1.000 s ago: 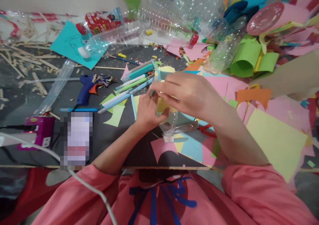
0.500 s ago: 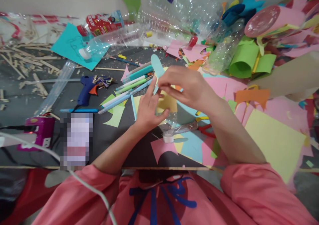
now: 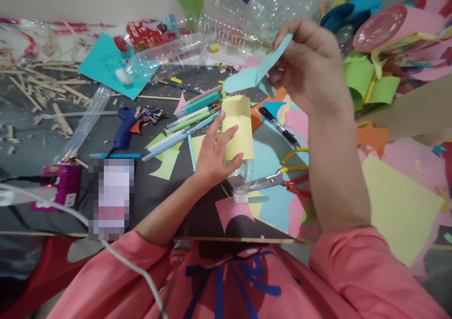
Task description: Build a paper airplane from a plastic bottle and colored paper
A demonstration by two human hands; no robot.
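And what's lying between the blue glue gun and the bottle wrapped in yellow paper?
In the head view, mainly a bunch of pens, some green paper scraps and, nearest the bottle, the left hand.

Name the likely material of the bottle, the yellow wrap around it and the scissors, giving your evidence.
Bottle: probably glossy plastic; see-through, with highlights.
Yellow wrap: seemingly matt paper or thin card; smoothly curved, without shine.
Scissors: blades look like metal, given their grey sheen; brightly coloured handles, perhaps plastic.

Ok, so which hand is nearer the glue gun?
Left. The left hand is right of the glue gun; the right hand is farther right, holding blue paper.
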